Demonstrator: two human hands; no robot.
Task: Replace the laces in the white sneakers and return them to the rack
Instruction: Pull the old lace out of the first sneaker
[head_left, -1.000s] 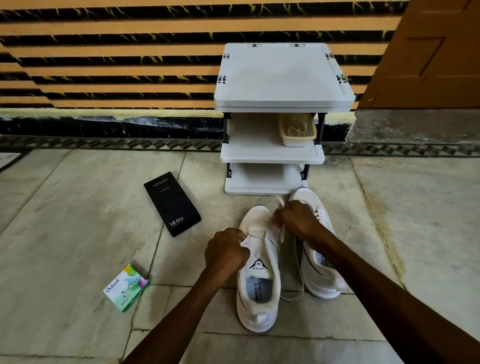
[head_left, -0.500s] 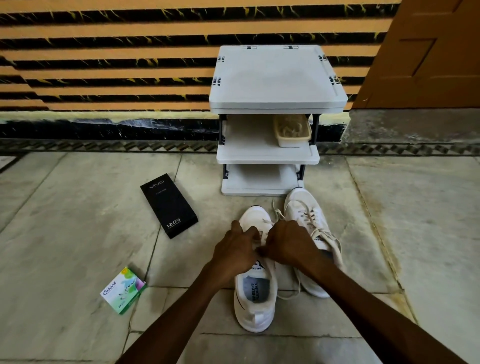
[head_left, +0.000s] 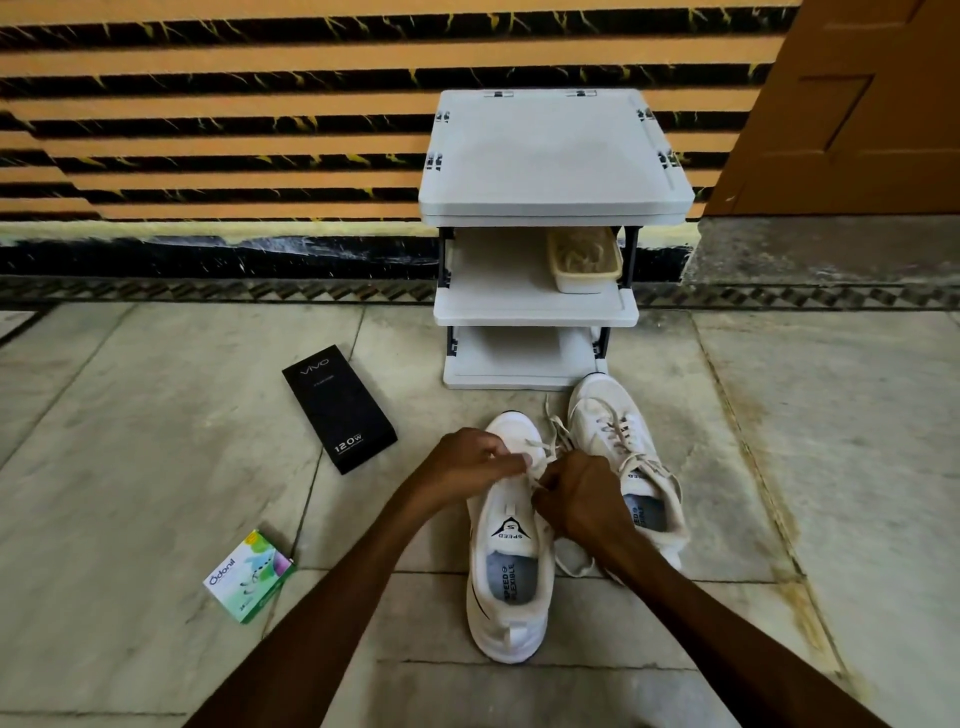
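Since half a second ago, both hands have drawn slightly apart over the nearer shoe, and a short run of lace now shows between them where they were touching.

From the head camera I see the left hand (head_left: 467, 465) with its fingers curled, thumb and forefinger pinching the cream flat shoelace (head_left: 537, 451) over the forefoot of the left white mesh sneaker (head_left: 511, 631). The right hand (head_left: 584, 501) is closed in a loose fist at the eyelets on that shoe's right side, and the same lace runs into its grip. That sneaker stands on the pale stone-tile floor (head_left: 156, 467), toe towards the white plastic three-shelf rack (head_left: 550, 156). The right white mesh sneaker (head_left: 613, 415) stands just beside it, laced. Its toe is touching or nearly touching the rack's bottom shelf; I cannot tell which. A beige plastic tub (head_left: 584, 262) sits on the middle shelf. Left of the shoes lie a black cardboard box (head_left: 337, 405) and, nearer me, a small green-and-white carton (head_left: 249, 574).
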